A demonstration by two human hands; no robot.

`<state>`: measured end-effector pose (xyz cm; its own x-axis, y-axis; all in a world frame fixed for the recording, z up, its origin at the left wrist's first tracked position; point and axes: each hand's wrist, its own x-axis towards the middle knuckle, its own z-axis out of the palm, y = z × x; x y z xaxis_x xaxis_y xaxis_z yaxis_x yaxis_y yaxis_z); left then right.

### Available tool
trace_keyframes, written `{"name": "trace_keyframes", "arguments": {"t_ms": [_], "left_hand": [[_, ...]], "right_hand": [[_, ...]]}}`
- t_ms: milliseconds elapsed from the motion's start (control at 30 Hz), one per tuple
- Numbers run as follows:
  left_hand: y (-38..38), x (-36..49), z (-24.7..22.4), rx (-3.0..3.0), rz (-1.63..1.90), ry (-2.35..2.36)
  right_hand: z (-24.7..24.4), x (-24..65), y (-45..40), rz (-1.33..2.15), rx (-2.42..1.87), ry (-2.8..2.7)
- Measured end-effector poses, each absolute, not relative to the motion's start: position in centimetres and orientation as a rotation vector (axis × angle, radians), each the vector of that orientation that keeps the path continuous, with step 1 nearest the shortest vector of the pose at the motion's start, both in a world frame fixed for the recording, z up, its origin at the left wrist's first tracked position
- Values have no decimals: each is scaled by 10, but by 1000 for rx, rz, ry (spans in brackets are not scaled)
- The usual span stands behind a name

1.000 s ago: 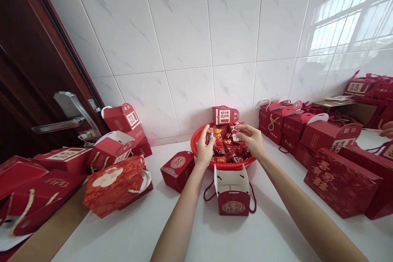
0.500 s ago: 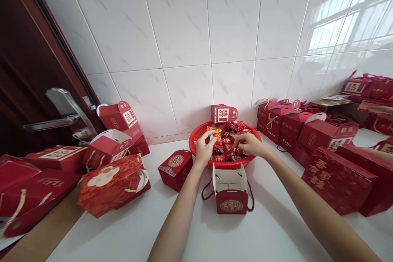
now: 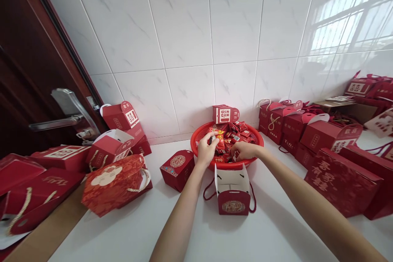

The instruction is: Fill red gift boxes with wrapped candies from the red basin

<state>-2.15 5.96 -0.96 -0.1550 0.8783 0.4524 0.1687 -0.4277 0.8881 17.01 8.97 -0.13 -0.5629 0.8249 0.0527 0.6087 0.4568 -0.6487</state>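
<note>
A red basket (image 3: 224,166) full of small wrapped candies (image 3: 236,137) stands against the tiled wall. My left hand (image 3: 207,147) is at its left side, fingers pinched on a red and yellow packet (image 3: 220,138); something small and dark also shows between the fingers. Deeper in the basket, my right hand (image 3: 244,151) has its fingers closed down among the candies, and a bit of wrapper shows at the fingertips. In front of the basket sits an open red box (image 3: 233,202) with a white inside and dark red cord handles.
A closed red box (image 3: 178,170) is left of the basket, and an orange-red box (image 3: 115,184) lies farther left. Stacked red boxes (image 3: 319,135) line the right side. Behind the basket is a small box (image 3: 223,114). A door handle (image 3: 58,123) juts out at left.
My right hand has lowered into the candies and its fingers have closed. My left hand stays on the packet. At the far right, a pale patterned object has come into view.
</note>
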Motion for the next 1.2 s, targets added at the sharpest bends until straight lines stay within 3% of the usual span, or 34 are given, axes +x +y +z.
{"name": "trace_keyframes", "arguments": {"t_ms": [467,767,1200], "left_hand": [[57,-24,-5,1547,1553,1099],[27,-27,26,1775,1307,898],[-33,-44,70,2012,1424,970]], "right_hand": [[15,168,54,1350,-862,-1114],[36,148,20,1160,-768,-1076],[68,162,-24,1154,-685,-1514]]}}
